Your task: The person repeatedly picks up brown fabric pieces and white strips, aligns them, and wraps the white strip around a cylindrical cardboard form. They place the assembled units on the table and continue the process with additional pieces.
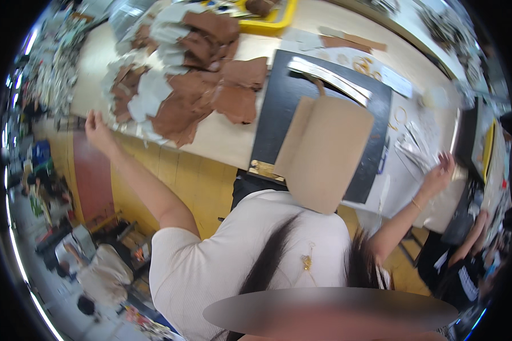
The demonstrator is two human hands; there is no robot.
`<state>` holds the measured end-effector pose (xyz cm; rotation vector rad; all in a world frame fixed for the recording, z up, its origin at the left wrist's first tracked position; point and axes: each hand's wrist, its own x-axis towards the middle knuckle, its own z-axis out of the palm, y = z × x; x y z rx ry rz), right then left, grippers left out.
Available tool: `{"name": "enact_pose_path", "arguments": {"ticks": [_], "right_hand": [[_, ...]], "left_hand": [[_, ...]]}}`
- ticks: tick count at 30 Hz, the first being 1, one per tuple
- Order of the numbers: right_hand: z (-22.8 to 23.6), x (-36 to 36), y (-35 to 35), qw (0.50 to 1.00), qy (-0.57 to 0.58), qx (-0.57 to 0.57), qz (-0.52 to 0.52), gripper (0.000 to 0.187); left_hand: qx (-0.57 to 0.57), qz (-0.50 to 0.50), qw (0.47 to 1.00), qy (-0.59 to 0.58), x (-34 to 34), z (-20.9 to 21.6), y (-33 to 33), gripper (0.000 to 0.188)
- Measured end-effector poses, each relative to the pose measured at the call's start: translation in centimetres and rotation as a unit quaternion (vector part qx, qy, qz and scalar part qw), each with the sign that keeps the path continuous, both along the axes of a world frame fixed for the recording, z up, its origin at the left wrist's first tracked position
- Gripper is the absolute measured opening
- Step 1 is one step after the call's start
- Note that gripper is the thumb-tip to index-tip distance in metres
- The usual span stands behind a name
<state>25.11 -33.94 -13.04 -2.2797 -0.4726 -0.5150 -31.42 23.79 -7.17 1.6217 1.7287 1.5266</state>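
My left hand (99,134) is held out past the left edge of the table, its fingers loosely bent and apart, with nothing visible in them. Nearest to it lie stacked brown and white leather-like pieces (190,102). Over at the right, my right hand (438,175) is raised with loosely spread fingers, close to a blurred pair of scissors or similar metal tool (416,149) on white paper. Between the hands, a folded beige panel (331,150) rests on a black board (273,122) and overhangs its near edge. Neither hand touches the panel.
On the board's far part lies a silvery metal ruler-like strip (330,79). A yellow tray (267,25) stands at the back, near rolls of tan tape (367,67) and brown strips (352,44). Other people (105,273) sit at lower left and lower right.
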Motion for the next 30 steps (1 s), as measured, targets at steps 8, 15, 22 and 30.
{"name": "enact_pose_path", "arguments": {"ticks": [8, 15, 22, 30], "right_hand": [[3.7, -1.9, 1.6, 0.988, 0.053, 0.148, 0.011, 0.027], [4.9, -4.4, 4.1, 0.99, 0.067, 0.112, 0.048, 0.026], [5.0, -5.0, 4.0, 0.991, 0.069, 0.091, 0.066, 0.026], [4.5, -5.3, 4.0, 0.982, 0.071, 0.159, 0.077, 0.021]], "left_hand": [[-0.03, 0.096, 0.994, 0.038, -9.1, -7.8, 6.8, 0.03], [-0.178, 0.069, 0.97, -0.15, -10.1, -9.9, 9.8, 0.028], [-0.435, 0.063, 0.897, -0.055, -9.0, -8.6, 13.2, 0.024], [-0.218, -0.047, 0.954, -0.201, -8.8, -6.5, 11.8, 0.03]]}}
